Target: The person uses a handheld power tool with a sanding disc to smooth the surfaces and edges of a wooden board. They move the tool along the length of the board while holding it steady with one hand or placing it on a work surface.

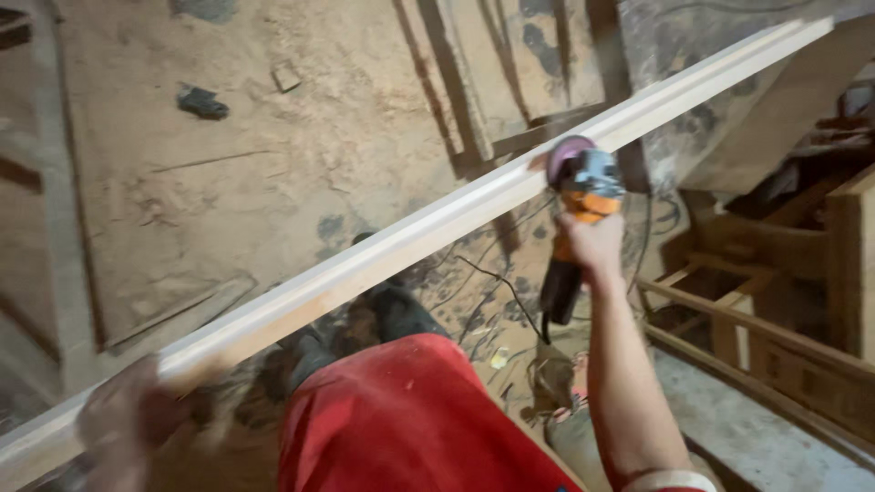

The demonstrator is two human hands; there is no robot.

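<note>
Red cloth (410,424) of the person's own clothing fills the bottom middle of the view, closest to the camera, with dark trousers and a shoe (383,314) showing just above it.

Both hands are at work on one long pale wooden moulding (428,228), which runs as a diagonal from the lower left corner up to the upper right. At the lower left, the left hand (123,424) is blurred; it lies on the near end of the moulding and seems to wrap it, though the fingers cannot be made out clearly. Further up the strip, well apart from the left hand, the right hand (592,241) is closed around the body of an angle grinder (583,196) with an orange and grey housing and a black handle hanging below the fist. Its pinkish sanding disc (565,157) touches the lower edge of the moulding, roughly two thirds of the way along. The right forearm reaches up from the bottom right to the tool. A thin black cable (497,287) trails from beneath the grinder down across the floor.

Below the moulding lies a dusty floor (301,137) covered in sawdust, with a small dark scrap (202,102) at the upper left and long wooden slats (465,82) lying near the top middle. On the right stands an unfinished wooden frame (775,301) made of rails and posts, just beside the right arm.
</note>
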